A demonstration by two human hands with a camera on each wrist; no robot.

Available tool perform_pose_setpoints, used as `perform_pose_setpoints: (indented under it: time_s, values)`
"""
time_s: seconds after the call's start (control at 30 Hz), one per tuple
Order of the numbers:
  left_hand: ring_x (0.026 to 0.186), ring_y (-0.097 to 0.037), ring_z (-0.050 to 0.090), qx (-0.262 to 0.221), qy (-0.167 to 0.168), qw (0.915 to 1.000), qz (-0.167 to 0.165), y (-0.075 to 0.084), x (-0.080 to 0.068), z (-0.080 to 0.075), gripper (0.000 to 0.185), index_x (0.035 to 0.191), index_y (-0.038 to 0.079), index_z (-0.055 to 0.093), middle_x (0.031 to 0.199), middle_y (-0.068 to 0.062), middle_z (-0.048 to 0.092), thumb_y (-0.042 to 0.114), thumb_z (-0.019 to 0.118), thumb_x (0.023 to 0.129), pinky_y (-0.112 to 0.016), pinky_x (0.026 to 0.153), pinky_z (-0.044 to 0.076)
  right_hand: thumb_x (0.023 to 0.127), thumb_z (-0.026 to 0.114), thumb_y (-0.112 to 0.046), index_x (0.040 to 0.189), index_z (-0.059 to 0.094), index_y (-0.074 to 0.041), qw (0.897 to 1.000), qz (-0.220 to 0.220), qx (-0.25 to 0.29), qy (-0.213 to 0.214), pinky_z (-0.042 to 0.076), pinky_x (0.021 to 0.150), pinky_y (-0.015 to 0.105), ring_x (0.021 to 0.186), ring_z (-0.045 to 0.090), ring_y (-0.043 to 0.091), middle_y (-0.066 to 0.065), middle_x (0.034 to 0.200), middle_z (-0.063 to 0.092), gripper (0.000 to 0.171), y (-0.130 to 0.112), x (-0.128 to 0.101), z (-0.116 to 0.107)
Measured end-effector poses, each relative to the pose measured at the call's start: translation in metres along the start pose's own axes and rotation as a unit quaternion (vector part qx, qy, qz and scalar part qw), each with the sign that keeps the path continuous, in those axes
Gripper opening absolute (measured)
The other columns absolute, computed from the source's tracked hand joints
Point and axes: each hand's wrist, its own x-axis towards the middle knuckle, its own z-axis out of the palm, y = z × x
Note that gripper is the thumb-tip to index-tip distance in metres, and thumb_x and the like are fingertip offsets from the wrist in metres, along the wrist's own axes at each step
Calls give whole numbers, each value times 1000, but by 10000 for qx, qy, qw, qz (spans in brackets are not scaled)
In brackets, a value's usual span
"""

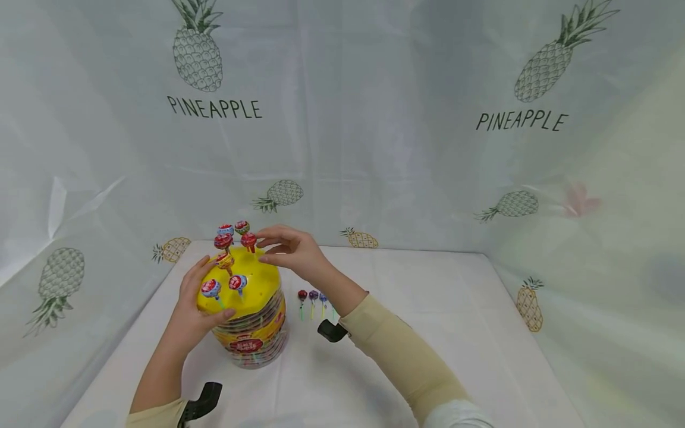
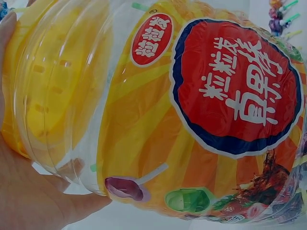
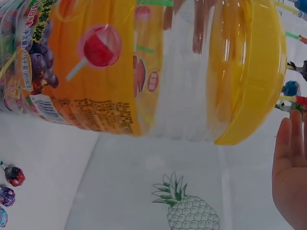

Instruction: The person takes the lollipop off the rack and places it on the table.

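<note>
standing on the white cloth-covered worktop point(image 1: 428, 333), the clear plastic lollipop jar with the orange-and-red label point(image 1: 251, 333) carries a yellow perforated lid point(image 1: 251, 279), and several wrapped lollipops point(image 1: 235, 238) stand upright in the lid's holes, mostly toward the back and left. the left hand point(image 1: 195, 303) grasps the jar at the lid's rim, thumb curled over the front edge and fingers up the far side; the left wrist view shows the palm flat against the jar wall. the right hand point(image 1: 291, 249) hovers over the lid's right rear edge beside a red lollipop point(image 1: 248, 241), fingers relaxed and slightly bent; whether its fingertips pinch anything i cannot tell from the head view, and the right wrist view shows only a released palm. four loose lollipops with coloured sticks point(image 1: 316, 300) lie in a row on the worktop just right of the jar.

the likeliest trouble is the right hand brushing the crowded sticks and knocking a neighbour out of its hole. a hard push on the lid could also tip the tall jar if the left grip slackens.
</note>
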Motion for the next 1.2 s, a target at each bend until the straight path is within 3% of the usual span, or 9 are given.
perform_pose_setpoints:
  time_s: [0.13, 0.3, 0.47, 0.6, 0.9, 1.2]
  values:
    - [132, -48, 26, -27, -27, 10000, 14, -1, 0, 0, 97, 154, 14, 25, 160, -12, 6, 13, 83, 76, -2, 82, 32, 89, 68, 2, 127, 62, -2, 9999, -2, -103, -12, 53, 89, 31, 114, 58, 35, 7, 125, 60, 39, -2, 3, 4]
    - [132, -48, 27, -46, -25, 10000, 23, -1, 0, 0, 97, 154, 13, 25, 160, -13, 6, 11, 83, 76, -1, 82, 32, 90, 67, -1, 125, 64, -5, 9999, 64, -123, 27, 53, 88, 30, 107, 62, 21, 4, 121, 64, 35, -2, 7, 9]
    - [131, -46, 29, -67, -4, 10000, 29, -1, 0, 1, 96, 153, 12, 25, 160, -13, 6, 10, 82, 76, -1, 82, 33, 92, 66, -5, 119, 68, -6, 9993, 203, -102, 302, 53, 87, 27, 98, 66, 12, 7, 115, 67, 27, -2, 11, 13]
    - [129, -47, 29, -46, -16, 10000, 23, -3, 0, 2, 98, 154, 12, 24, 160, -13, 6, 9, 83, 75, -1, 81, 33, 92, 65, -2, 116, 69, -5, 9988, 208, -74, 440, 53, 87, 27, 94, 67, 13, 13, 114, 68, 25, -2, 13, 15]
    - [132, -49, 27, 40, -5, 10000, -52, -1, 1, 2, 99, 154, 12, 25, 160, -12, 6, 8, 84, 74, -3, 81, 32, 93, 64, -4, 118, 68, -3, 9970, -41, 42, 771, 53, 88, 33, 93, 67, 19, 8, 109, 69, 25, -7, 5, 2]
    - [133, -49, 24, 103, 0, 9999, -79, -2, 1, 1, 100, 154, 13, 25, 160, -12, 5, 5, 83, 73, -5, 82, 33, 96, 60, -5, 125, 62, 1, 9949, 277, 272, 926, 53, 90, 38, 90, 67, 19, 11, 114, 63, 29, 16, -18, -20]
